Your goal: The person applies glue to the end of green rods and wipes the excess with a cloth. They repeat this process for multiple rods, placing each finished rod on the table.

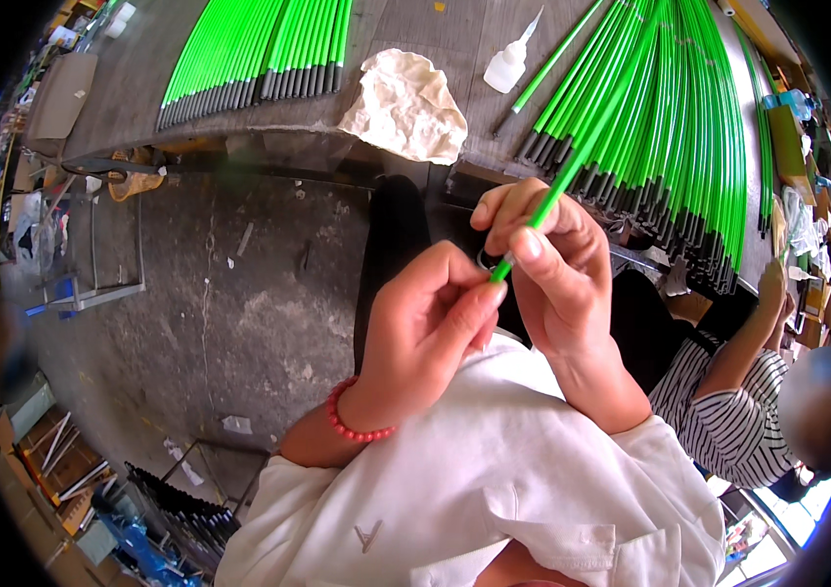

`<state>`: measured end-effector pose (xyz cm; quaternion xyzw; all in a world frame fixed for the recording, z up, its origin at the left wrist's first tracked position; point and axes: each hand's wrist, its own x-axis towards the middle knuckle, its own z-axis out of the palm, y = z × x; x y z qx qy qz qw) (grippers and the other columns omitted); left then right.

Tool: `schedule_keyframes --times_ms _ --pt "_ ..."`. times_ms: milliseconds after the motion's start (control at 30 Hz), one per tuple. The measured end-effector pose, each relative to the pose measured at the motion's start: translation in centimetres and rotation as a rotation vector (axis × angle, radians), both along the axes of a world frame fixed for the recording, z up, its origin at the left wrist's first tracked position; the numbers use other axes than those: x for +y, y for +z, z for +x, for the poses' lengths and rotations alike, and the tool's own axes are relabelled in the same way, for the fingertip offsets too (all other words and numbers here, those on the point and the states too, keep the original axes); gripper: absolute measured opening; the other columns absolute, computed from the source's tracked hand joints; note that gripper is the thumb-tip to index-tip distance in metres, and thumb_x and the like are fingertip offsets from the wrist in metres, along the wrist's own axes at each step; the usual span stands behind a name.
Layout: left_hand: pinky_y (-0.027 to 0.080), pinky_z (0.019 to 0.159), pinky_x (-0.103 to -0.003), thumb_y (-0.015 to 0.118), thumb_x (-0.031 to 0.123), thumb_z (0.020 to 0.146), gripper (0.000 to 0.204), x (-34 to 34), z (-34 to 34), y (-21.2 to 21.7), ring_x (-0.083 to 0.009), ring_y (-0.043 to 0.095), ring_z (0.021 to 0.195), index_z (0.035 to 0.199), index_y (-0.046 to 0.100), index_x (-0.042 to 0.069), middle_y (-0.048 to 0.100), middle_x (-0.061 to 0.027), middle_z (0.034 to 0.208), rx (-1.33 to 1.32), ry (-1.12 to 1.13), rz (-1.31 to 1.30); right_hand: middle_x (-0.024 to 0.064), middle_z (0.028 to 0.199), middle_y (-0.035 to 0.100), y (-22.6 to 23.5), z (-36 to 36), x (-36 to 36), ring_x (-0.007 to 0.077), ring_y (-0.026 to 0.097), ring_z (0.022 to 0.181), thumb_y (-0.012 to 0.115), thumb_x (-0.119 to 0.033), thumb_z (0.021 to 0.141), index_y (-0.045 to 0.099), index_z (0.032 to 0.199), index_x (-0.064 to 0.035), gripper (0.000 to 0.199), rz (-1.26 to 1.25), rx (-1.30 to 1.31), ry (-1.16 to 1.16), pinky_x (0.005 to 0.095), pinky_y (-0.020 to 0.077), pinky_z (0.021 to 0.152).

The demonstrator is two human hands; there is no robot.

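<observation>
Both of my hands are close together in front of my white shirt, on one thin green rod (546, 201). My left hand (425, 323), with a red bead bracelet at its wrist, pinches the rod's near end between thumb and fingers. A little farther up, my right hand (572, 279) grips the shaft with thumb and bent fingers. From there the rod slants up and right over a fanned pile of green rods (674, 127) with black ends on the table. Fingers partly hide the near tip. A small dark ring-like shape shows between the hands, too unclear to name.
Another row of green rods (229, 64) lies at the table's far left. Crumpled whitish cloth or paper (405, 103) sits at the table edge, near a small needle-tipped bottle (505, 67). Close at right sits a person in a striped shirt (728, 426). Left stands a metal frame (112, 293).
</observation>
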<state>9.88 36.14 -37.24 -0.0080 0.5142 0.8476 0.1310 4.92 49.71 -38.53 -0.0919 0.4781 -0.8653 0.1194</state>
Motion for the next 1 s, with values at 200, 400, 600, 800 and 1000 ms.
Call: schedule_keyframes --times_ms 200,400,600,800,1000 --pt "0.027 0.04 -0.016 0.053 0.008 0.091 0.008 -0.7 -1.8 -1.5 -0.0008 0.039 0.05 0.091 0.048 0.002 0.048 0.0004 0.065 -0.111 -0.057 0.07 0.0012 0.074 0.061 -0.8 -2.4 -0.3 0.0077 0.054 0.072 0.064 -0.012 0.085 0.053 0.071 -0.0065 0.018 0.124 -0.096 -0.045 0.0232 0.0426 0.073" --pt "0.018 0.034 -0.015 0.051 0.012 0.092 0.012 -4.1 -0.9 -2.6 0.0 0.025 0.044 0.098 0.048 0.002 0.047 -0.0015 0.068 -0.133 -0.069 0.303 0.0104 0.098 0.06 -1.7 -6.3 -1.0 0.0197 0.056 0.094 0.047 -0.024 0.094 0.059 0.094 0.0011 0.028 0.436 0.277 -0.172 0.0344 0.0414 0.086" --pt "0.019 0.036 -0.015 0.052 0.013 0.092 0.012 -5.4 -0.9 -1.5 0.0001 0.026 0.043 0.096 0.051 0.002 0.048 0.0006 0.068 -0.196 0.046 0.396 0.0109 0.107 0.055 -6.5 -5.8 -3.8 0.0279 0.051 0.1 0.072 -0.019 0.064 0.058 0.092 -0.0035 0.035 1.375 1.001 -0.28 0.0368 0.0419 0.082" --pt "0.02 0.037 -0.017 0.055 0.015 0.09 0.011 -5.4 -1.1 -0.3 -0.0012 0.029 0.045 0.094 0.051 0.005 0.047 0.0019 0.066 -0.208 0.057 0.352 0.0046 0.09 0.053 -8.9 -8.0 -4.9 0.0223 0.051 0.087 0.059 -0.012 0.065 0.06 0.081 -0.0089 0.016 1.441 1.112 -0.351 0.0319 0.0412 0.07" --pt "0.018 0.034 -0.015 0.052 0.016 0.091 0.013 -5.1 -1.4 -0.1 -0.0016 0.027 0.043 0.094 0.049 0.003 0.046 -0.0006 0.068 -0.157 0.042 0.298 0.0045 0.074 0.052 -6.5 -8.3 -4.4 0.0228 0.053 0.064 0.058 -0.009 0.084 0.055 0.087 -0.0038 0.007 1.082 0.584 -0.396 0.0332 0.0425 0.058"
